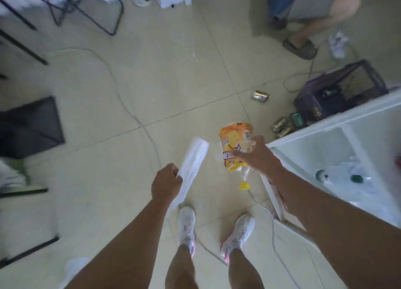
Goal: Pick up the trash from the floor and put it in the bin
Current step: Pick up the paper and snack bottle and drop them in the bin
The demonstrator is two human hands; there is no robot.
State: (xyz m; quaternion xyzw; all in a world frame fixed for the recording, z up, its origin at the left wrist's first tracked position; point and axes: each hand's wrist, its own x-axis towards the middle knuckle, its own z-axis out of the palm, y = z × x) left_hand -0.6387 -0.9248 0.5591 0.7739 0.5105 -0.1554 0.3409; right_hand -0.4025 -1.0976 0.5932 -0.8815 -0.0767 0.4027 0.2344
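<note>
My left hand point(166, 183) grips a white folded sheet of paper point(193, 165) that sticks up and away from me. An orange-yellow snack bag point(233, 141) hangs in the pinch of my right hand point(253, 154), above the floor and just left of the white bin point(338, 136). The bin stands open at the right and holds clear plastic bottles point(338, 173). A crushed can point(260, 96) lies on the tiles beyond the bag. Several more cans point(286, 123) lie against the bin's far corner. A small yellow scrap point(244, 185) lies on the floor below the bag.
A dark plastic crate point(340, 93) sits behind the bin. Thin cables point(130, 113) cross the tiles. A black bag point(28, 128) lies at the left, chair legs point(86, 13) at the top left. Another person's leg and sandal point(301, 46) show at the top right.
</note>
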